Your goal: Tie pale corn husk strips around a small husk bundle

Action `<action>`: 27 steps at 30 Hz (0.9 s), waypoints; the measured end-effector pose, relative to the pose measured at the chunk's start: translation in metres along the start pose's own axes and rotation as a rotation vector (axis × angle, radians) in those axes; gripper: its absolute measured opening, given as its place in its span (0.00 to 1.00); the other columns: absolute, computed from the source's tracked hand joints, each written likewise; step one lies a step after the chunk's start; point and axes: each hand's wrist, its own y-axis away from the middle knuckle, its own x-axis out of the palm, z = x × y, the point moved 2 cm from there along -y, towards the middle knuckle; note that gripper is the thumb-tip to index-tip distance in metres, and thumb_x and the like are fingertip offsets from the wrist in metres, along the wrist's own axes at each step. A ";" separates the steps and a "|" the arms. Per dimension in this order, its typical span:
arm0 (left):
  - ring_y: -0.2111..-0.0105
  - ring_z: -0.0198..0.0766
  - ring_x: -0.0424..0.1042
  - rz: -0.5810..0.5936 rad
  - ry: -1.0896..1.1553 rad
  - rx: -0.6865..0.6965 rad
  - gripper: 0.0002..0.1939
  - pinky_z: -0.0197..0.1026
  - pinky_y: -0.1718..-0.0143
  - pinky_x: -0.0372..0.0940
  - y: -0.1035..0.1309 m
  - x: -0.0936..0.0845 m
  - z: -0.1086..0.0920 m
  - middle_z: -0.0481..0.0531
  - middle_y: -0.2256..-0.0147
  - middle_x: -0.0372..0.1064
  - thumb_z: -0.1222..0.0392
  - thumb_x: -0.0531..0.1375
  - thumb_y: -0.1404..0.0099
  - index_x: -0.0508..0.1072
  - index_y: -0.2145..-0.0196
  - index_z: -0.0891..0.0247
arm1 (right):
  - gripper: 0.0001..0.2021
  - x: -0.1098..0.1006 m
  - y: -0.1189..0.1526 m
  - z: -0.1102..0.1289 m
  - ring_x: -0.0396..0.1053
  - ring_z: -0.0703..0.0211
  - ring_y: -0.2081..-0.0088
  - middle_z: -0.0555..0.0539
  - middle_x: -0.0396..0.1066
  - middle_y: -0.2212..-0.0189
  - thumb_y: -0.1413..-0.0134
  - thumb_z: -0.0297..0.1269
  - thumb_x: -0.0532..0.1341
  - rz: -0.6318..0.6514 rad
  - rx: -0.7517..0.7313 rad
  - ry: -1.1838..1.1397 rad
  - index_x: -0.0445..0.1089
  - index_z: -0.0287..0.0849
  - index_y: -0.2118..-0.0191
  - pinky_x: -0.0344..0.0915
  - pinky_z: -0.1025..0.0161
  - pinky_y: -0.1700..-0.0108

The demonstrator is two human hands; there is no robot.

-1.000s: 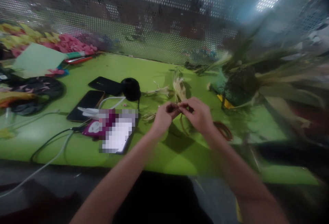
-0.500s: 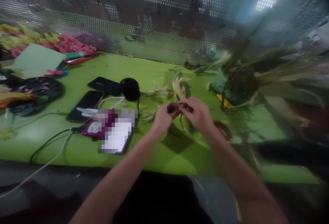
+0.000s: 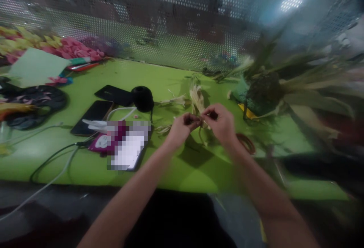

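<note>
A pale, dry husk bundle (image 3: 196,95) lies on the green table (image 3: 167,164), just beyond my fingertips. My left hand (image 3: 183,126) is closed in a pinch at the near end of the bundle; what lies between its fingers is too small to make out. Close beside it, my right hand (image 3: 220,121) also pinches, its fingertips almost touching the left ones, and its hold is likewise unclear. Thin strips hang below the fingers. More dry husk pieces (image 3: 174,100) lie left of the bundle, next to a black spool (image 3: 142,98).
Phones (image 3: 92,117), white cables and a purple item (image 3: 104,143) lie on the left. Pink and yellow flowers (image 3: 76,47) stand behind them. A reddish ring (image 3: 247,143) and a green container (image 3: 257,96) with long leaves are on the right. Perforated metal (image 3: 170,43) rises behind.
My right hand has turned slightly and its pinching fingers have opened out a little. My left hand stays almost in place. The whole view has shifted slightly.
</note>
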 end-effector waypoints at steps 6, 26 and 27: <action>0.68 0.34 0.72 0.096 -0.129 0.000 0.09 0.41 0.60 0.66 0.003 0.002 -0.004 0.50 0.70 0.74 0.60 0.69 0.46 0.73 0.70 0.65 | 0.03 -0.002 -0.002 0.000 0.66 0.64 0.72 0.53 0.72 0.73 0.48 0.34 0.67 -0.117 0.124 -0.103 0.71 0.44 0.69 0.64 0.65 0.67; 0.62 0.38 0.72 0.274 -0.136 -0.129 0.09 0.40 0.59 0.62 0.013 0.007 -0.008 0.55 0.63 0.76 0.58 0.60 0.37 0.79 0.63 0.63 | 0.05 -0.010 -0.005 0.005 0.66 0.64 0.72 0.53 0.70 0.73 0.45 0.36 0.64 -0.206 0.123 -0.104 0.67 0.44 0.67 0.65 0.65 0.68; 0.62 0.38 0.72 0.282 -0.142 -0.128 0.10 0.41 0.59 0.63 0.014 0.008 -0.008 0.54 0.64 0.76 0.56 0.62 0.38 0.78 0.64 0.64 | 0.05 -0.009 -0.005 0.005 0.66 0.64 0.72 0.53 0.70 0.73 0.44 0.36 0.64 -0.209 0.120 -0.096 0.67 0.44 0.67 0.65 0.64 0.67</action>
